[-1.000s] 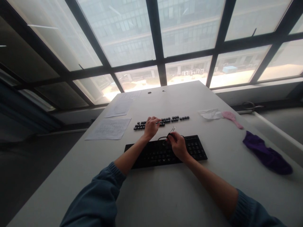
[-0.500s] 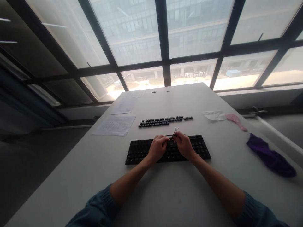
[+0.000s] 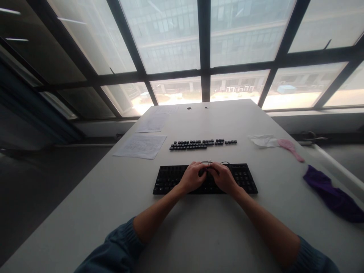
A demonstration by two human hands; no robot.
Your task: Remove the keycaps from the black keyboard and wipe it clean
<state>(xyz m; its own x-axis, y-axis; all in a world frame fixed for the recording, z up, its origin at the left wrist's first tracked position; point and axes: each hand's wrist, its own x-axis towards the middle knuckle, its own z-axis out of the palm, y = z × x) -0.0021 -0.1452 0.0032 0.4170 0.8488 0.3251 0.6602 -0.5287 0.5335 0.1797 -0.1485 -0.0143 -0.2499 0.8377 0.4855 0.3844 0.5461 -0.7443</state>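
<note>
A black keyboard [image 3: 170, 177] lies flat on the white table, with both my hands over its middle. My right hand [image 3: 224, 177] is closed in a pinch on what looks like a wire keycap puller [image 3: 209, 163], whose thin pale prongs point up above the fingers. Thumb and fingers of my left hand [image 3: 193, 176] are pressed together right beside it, their tips meeting the right fingertips. Whatever the left fingertips pinch is too small and hidden to make out. Beyond the keyboard, loose black keycaps [image 3: 189, 146] stand in rows.
Printed papers [image 3: 140, 146] lie at the left of the table [image 3: 182, 227]. On the right are a white tissue [image 3: 263, 141], a pink handled object [image 3: 288, 145] and a purple cloth [image 3: 331, 193]. A thin black cable [image 3: 225, 163] shows behind the keyboard. Large windows rise beyond.
My hands have come together, the left fingertips now meeting the right at the puller. Its prongs stand lower behind the fingers. The whole view has shifted slightly.
</note>
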